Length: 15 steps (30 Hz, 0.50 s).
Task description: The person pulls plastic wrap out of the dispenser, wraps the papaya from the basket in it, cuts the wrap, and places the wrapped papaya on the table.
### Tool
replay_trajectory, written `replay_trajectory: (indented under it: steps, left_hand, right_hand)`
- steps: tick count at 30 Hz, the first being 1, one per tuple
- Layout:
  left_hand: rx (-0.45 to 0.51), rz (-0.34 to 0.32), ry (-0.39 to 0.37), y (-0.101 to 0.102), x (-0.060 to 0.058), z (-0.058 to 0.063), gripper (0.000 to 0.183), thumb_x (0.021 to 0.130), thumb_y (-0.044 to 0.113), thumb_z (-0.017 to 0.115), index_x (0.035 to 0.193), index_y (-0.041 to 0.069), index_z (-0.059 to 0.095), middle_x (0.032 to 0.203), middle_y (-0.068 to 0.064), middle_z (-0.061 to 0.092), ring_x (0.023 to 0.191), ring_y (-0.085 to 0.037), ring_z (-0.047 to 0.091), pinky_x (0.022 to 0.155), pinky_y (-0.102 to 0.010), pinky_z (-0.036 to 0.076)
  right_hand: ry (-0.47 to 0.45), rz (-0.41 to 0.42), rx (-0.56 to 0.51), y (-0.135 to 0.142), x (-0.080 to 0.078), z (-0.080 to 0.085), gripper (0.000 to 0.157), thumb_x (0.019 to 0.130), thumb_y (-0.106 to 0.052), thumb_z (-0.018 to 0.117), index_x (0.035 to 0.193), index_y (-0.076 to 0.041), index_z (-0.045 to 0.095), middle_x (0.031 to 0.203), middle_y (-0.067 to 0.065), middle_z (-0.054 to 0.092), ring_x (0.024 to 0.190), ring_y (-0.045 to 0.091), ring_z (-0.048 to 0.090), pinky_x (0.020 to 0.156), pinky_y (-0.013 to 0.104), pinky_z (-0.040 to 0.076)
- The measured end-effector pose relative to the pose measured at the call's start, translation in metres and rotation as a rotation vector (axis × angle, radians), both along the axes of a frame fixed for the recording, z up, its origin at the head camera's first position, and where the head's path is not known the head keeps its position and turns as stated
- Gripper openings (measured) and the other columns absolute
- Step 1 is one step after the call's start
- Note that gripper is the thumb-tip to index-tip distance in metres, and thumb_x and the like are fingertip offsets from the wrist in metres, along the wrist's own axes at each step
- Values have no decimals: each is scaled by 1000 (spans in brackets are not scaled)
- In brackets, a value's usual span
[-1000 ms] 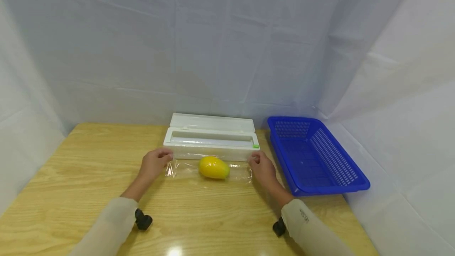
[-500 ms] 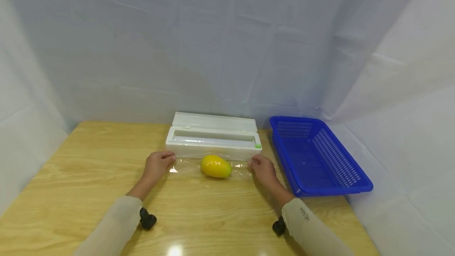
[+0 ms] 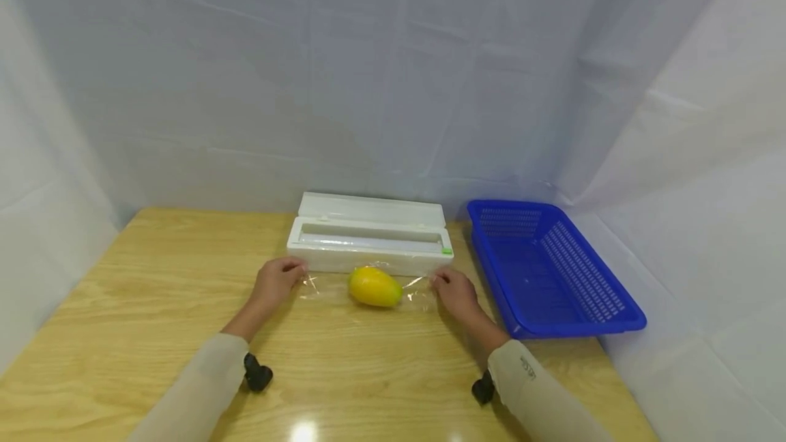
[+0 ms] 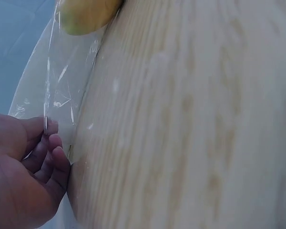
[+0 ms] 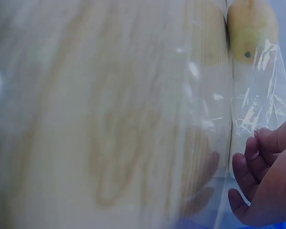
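My fingers [image 4: 50,143] of the left hand [image 3: 278,280] are curled and pinch the left edge of the thin transparent sheet of plastic film [image 3: 417,290], and the fingers [image 5: 257,157] of my right hand [image 3: 452,292] pinch its right edge in the same way. The film comes out of the long white plastic film dispenser box [image 3: 368,243], which stands open just behind. The oval yellow mango [image 3: 375,286] lies on the film, between my two hands and close to the box.

To do this well, I think both hands must keep the same tension, so the film stays flat and does not stick to itself. I should hold only the corners, lightly, because such film wrinkles and tears easily. The mango can roll, so I judge that the pull must be slow and level.

The light wooden table [image 3: 153,305] is smooth and a little glossy. A blue perforated plastic basket [image 3: 552,271] stands at the right, near the box. White cloth hangs behind and at both sides.
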<state>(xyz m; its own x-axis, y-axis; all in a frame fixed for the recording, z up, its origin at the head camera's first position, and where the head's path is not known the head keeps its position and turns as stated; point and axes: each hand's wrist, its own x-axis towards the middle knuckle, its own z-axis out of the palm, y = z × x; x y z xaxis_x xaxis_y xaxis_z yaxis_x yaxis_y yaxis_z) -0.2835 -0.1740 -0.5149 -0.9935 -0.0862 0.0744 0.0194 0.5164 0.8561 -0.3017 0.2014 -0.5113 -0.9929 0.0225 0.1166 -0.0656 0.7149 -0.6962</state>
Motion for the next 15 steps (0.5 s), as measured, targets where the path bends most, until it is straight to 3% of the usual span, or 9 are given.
replay_trajectory:
  steps: [7, 15]
  left_hand:
    - [-20, 20, -21, -2, -1, 0, 28, 102, 19, 60, 114, -5, 71, 90, -12, 71, 76, -14, 57, 67, -26, 48]
    - [-36, 51, 6, -2, 0, 0, 26, 101, 18, 62, 109, -4, 72, 84, -12, 70, 67, -12, 56, 61, -25, 48]
  right_hand:
    - [0, -6, 114, 2, 0, 2, 23, 99, -28, 64, 79, -16, 67, 73, -2, 63, 74, 20, 57, 71, 35, 43]
    - [21, 1, 159, 5, 1, 4, 27, 98, -32, 65, 76, -17, 66, 72, -3, 63, 75, 20, 58, 78, 40, 44]
